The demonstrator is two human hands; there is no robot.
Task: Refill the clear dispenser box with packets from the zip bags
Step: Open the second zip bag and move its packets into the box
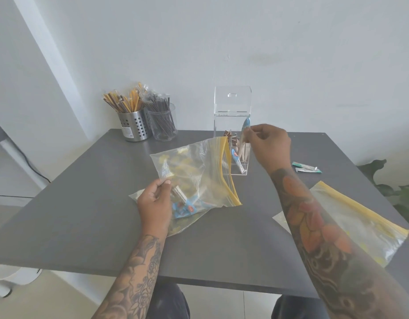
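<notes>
A clear dispenser box [232,107] stands at the back of the grey table [83,203] with its lid raised; several packets stand in its compartments. My right hand [269,146] pinches a blue and white packet [245,130] upright at the box's right front corner. My left hand [156,203] grips the bottom corner of a clear zip bag [198,176] with a yellow seal. That bag is lifted and tilted, its open mouth facing the box. Blue and white packets [184,207] lie in its lower part.
A second zip bag [360,224] lies flat at the table's right edge, partly under my right forearm. Two green and white packets [307,168] lie right of the box. A perforated metal cup [134,125] and a clear cup [164,124] of stirrers stand back left. A plant [399,192] is beyond the right edge.
</notes>
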